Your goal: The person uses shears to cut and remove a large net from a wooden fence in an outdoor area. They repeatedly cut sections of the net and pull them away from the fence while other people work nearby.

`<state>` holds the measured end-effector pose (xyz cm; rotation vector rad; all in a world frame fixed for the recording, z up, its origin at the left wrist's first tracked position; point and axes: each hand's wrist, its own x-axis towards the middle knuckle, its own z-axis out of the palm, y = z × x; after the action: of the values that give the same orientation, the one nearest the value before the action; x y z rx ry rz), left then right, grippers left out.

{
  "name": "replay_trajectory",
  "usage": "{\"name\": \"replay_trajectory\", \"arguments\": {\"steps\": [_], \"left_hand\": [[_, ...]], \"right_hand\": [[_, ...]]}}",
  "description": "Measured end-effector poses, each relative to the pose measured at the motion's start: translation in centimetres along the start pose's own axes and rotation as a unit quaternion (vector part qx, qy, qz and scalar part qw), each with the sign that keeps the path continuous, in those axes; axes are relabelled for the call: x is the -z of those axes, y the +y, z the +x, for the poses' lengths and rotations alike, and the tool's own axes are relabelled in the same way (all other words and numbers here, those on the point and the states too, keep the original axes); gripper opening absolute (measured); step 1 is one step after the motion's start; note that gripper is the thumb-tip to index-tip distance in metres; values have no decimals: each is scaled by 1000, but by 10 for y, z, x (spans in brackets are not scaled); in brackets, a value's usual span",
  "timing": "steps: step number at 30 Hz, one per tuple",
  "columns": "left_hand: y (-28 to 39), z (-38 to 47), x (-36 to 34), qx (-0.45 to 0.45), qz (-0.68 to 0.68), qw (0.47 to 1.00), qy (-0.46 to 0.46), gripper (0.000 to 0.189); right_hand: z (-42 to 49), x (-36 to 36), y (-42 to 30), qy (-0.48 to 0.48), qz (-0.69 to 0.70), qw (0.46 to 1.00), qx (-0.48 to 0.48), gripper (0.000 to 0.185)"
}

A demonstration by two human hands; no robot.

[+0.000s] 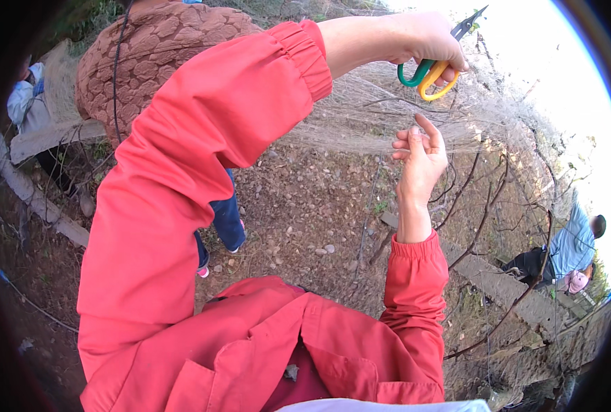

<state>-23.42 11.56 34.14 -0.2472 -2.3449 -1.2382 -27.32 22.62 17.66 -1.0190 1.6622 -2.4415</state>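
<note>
High at the upper right, my left hand (431, 41) reaches across and grips a pair of pruning snips (426, 77). Their looped handles are green and yellow, and the dark pointed blades (468, 24) angle up and away, close together. Below them my right hand (421, 159) is raised with the fingers loosely curled and apart; I see nothing held in it. Behind both hands spreads a fine whitish net (351, 116), bunched over bare vine branches. A thin dark twig (408, 103) lies against the net between my hands. Red sleeves cover both my arms.
Bare branches (472, 242) rise beside my right arm. Concrete posts lie at the right (501, 283) and left (43, 206). A person in a brown quilted top (166, 56) is close at upper left. Others are at the far left (30, 103) and right (573, 242). Stony soil (305, 206) lies below.
</note>
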Motion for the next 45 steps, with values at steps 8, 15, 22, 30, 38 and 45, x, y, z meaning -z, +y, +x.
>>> {"name": "replay_trajectory", "arguments": {"steps": [8,15,22,30,38,45], "left_hand": [[-12,6,3,27,9,1000,-6,23],[-5,-12,4,9,-23,1000,-1,21],[-2,7,-19,24,-3,999,-47,17],[-34,53,-18,14,-78,997,7,16],[-33,47,-23,17,-16,1000,-5,17],[-38,36,-17,-10,52,998,-27,25]], "right_hand": [[2,3,-11,23,50,997,-46,42],[23,-1,-5,6,179,973,-148,42],[11,2,17,123,41,991,15,32],[26,-24,73,38,-201,969,139,21],[25,-38,69,-34,-15,999,-5,46],[46,-46,66,-2,175,971,-163,29]]}}
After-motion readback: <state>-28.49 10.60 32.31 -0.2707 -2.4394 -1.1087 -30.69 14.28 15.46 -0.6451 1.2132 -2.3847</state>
